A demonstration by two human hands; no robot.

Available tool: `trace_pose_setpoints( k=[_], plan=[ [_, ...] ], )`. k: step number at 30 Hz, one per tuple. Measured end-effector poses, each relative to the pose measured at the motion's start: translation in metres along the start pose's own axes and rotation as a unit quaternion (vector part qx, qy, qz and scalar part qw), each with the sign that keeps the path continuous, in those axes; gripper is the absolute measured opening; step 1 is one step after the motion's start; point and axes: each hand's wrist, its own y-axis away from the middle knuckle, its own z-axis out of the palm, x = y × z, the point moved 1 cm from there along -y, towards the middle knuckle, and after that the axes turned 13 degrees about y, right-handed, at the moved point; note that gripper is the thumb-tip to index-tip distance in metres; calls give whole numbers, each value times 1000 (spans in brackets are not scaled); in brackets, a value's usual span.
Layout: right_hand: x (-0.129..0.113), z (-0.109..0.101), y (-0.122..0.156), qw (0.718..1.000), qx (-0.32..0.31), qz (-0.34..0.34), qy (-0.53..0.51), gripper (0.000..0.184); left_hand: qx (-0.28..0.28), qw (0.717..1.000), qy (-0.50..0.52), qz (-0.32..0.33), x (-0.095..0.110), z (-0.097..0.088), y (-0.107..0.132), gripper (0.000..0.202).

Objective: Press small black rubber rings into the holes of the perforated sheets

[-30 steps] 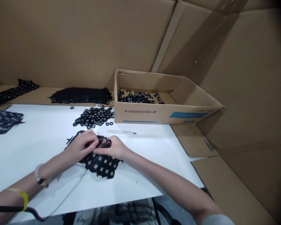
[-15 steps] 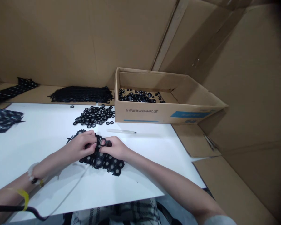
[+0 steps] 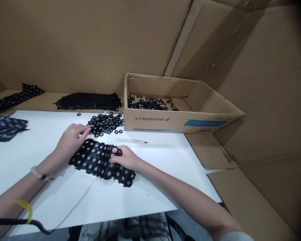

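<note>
A black rubbery sheet (image 3: 95,160) with rows of pale grey dots lies creased on the white table. My right hand (image 3: 125,158) is closed on its upper right part, thumb on top, and a bit of the sheet is bunched at the fingers. Beyond the sheet is a loose pile of small black rings (image 3: 106,124). My left hand (image 3: 74,139) is at the left edge of this pile. Its thumb and forefinger pinch what looks like one black ring (image 3: 90,127), partly hidden by the fingertips.
A cardboard box (image 3: 155,122) holding more black rings stands behind right. A whitish pen (image 3: 131,141) lies before it. A stack of black sheets (image 3: 89,101) is at the back, with more dotted sheets (image 3: 7,129) at left. A dark cable (image 3: 20,221) crosses the lower left.
My left hand has moved from the sheet up and left to the ring pile, uncovering the sheet's left part. My right hand stays on the sheet, almost in place.
</note>
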Motion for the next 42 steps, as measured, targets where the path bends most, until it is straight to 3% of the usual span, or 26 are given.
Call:
trace_pose_setpoints(
  k=[3,7,13,15,20,25,28,32,34,36,39,42],
  plan=[
    [2,0,-1,1000,-3,1,-3,22,22,997,-59,43,-19,7,-4,40],
    [3,1,-1,1000,-6,3,-11,23,17,996,-69,49,-31,9,-7,37],
    [4,0,-1,1000,-8,-13,5,26,33,997,-5,70,-7,3,-2,40],
    [5,-1,-1,999,-5,-32,21,29,-2,995,28,98,5,5,2,39],
    [6,-3,-2,996,-17,-85,34,29,-203,960,147,128,26,19,13,36],
    [9,-3,-3,996,-11,-88,-5,27,-270,930,242,55,34,21,16,27],
    [12,-2,-5,995,-16,-92,-38,24,-252,937,237,58,38,20,17,25],
    [11,-3,-4,996,-18,-85,-37,26,-129,973,160,103,39,13,16,24],
    [10,-4,-4,996,-18,-74,-36,26,-67,988,130,51,30,5,11,26],
    [9,-4,-3,997,-19,-67,-39,27,-37,995,82,-49,15,-5,4,34],
    [9,-4,-3,997,-20,-64,-45,26,-115,976,15,-183,-10,-15,-6,49],
    [10,-3,-3,997,-19,-66,-46,25,-148,962,41,-227,-23,-17,-11,52]
  ],
)
